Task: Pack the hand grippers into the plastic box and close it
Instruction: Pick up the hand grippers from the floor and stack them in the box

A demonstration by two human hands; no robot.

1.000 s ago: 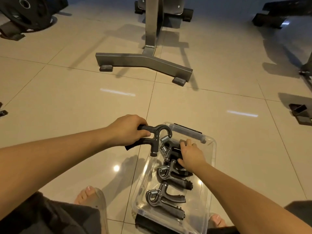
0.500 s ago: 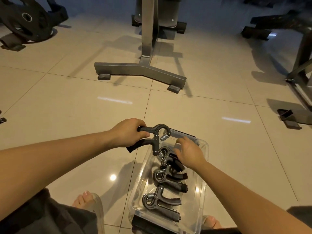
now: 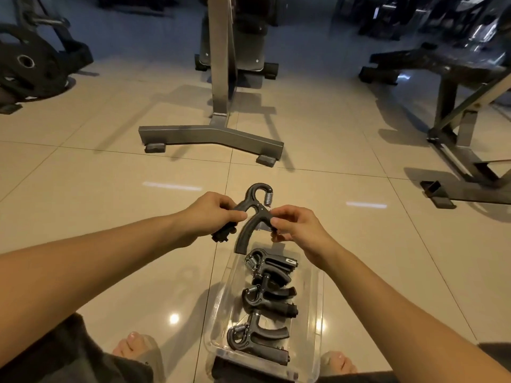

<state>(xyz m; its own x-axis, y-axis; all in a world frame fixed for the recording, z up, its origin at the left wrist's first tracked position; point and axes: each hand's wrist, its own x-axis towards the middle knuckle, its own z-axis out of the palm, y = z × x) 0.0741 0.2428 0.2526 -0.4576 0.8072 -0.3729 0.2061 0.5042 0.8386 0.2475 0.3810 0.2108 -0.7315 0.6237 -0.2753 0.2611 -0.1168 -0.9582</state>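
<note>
Now we hold one hand gripper (image 3: 253, 217) aloft, spring end away from us: left hand (image 3: 210, 217) wraps a handle, right hand (image 3: 298, 228) pinches its middle; the plastic box (image 3: 320, 286) lies just below, towards us.

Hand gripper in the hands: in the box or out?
Out. Left hand and right hand hold the hand gripper up, off the plastic box.

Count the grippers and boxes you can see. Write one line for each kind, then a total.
Box: 1
Grippers: 4, one held, three boxed
Total: 5
</note>
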